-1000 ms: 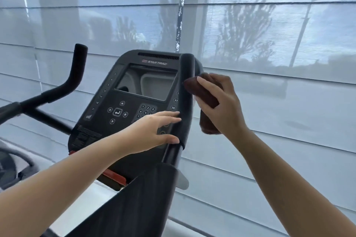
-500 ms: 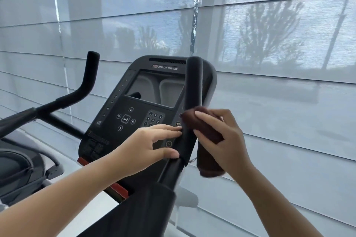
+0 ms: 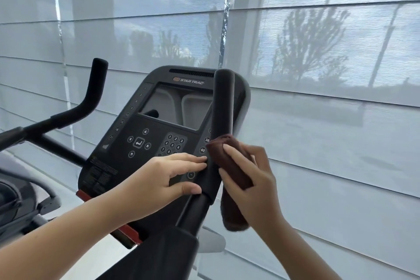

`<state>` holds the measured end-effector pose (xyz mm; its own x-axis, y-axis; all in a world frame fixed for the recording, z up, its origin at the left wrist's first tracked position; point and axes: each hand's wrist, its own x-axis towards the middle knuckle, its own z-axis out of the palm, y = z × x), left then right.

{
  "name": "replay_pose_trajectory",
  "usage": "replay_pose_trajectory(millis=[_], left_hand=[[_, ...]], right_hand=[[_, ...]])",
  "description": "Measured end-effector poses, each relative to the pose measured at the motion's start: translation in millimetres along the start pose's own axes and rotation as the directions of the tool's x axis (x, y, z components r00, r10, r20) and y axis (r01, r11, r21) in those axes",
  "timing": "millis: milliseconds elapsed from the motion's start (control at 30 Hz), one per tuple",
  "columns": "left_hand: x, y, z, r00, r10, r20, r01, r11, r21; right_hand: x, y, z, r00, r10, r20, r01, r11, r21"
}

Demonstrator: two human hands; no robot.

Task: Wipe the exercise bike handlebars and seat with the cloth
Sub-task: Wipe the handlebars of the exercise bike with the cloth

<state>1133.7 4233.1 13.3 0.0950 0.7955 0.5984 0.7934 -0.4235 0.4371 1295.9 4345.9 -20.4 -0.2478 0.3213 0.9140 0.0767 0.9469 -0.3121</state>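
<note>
At the far left, at about 9 o'clock, the left handlebar (image 3: 89, 100) of the exercise bike sticks up. It is a black bar that bends and ends in a round tip at 10 o'clock. No hand is near it.

In the middle sits the black console (image 3: 163, 134). It says STAR TRAC at the top. It has a gray screen (image 3: 179, 107) and round number buttons (image 3: 172, 144) under it. A red strip (image 3: 129, 233) runs along its bottom edge, at about 7 o'clock.

The left hand (image 3: 166, 179) comes in from 8 o'clock. It lies flat and open. Its fingers (image 3: 191, 159) rest on the console and their tips touch the left side of the right handlebar. The thumb (image 3: 188, 188) touches the bar lower down. The hand holds nothing; it only leans there.

The right handlebar (image 3: 222, 107) stands up just right of the middle, in front of the console. It is a thick black bar with a round top at 12 o'clock.

The cloth (image 3: 229, 166) is dark brown and folded into a thick roll. Its top end is pressed against the right side of this handlebar, about halfway down the bar. Its loose lower end hangs down at 5 o'clock, beside the bar.

The right hand (image 3: 256, 186) comes in from 4 o'clock. It is closed on the cloth, with fingers lying over the front of the roll and the rest of the hand behind it.

Behind everything is a pale gray window blind (image 3: 329, 120). Dim shapes of trees (image 3: 309, 38) show through it at 1 o'clock.

The bike seat is not in the picture.
</note>
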Motion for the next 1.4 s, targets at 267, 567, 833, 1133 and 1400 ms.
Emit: replay_pose_trajectory(millis=[267, 567, 833, 1133, 1400], left_hand=[[-6, 4, -2, 1.0, 0.023, -0.005, -0.022, 0.998, 0.057], [-7, 1, -3, 0.996, 0.072, -0.051, -0.075, 0.996, -0.049], [-9, -8, -2, 0.995, 0.046, -0.089, -0.061, 0.982, -0.179], [-9, -14, 2, 0.992, 0.024, -0.121, -0.062, 0.946, -0.318], [-9, -19, 6, 0.994, -0.031, -0.102, -0.013, 0.916, -0.402]], right_hand=[[81, -15, -11, 0.988, 0.049, -0.148, -0.065, 0.992, -0.11], [-5, -46, -13, 0.959, 0.246, 0.143, -0.244, 0.969, -0.026], [34, -58, -34, 0.963, 0.243, 0.117, -0.219, 0.958, -0.184], [3, -90, -14, 0.895, 0.395, 0.208, -0.345, 0.908, -0.239], [31, -119, -25, 0.949, 0.264, 0.17, -0.183, 0.905, -0.384]])
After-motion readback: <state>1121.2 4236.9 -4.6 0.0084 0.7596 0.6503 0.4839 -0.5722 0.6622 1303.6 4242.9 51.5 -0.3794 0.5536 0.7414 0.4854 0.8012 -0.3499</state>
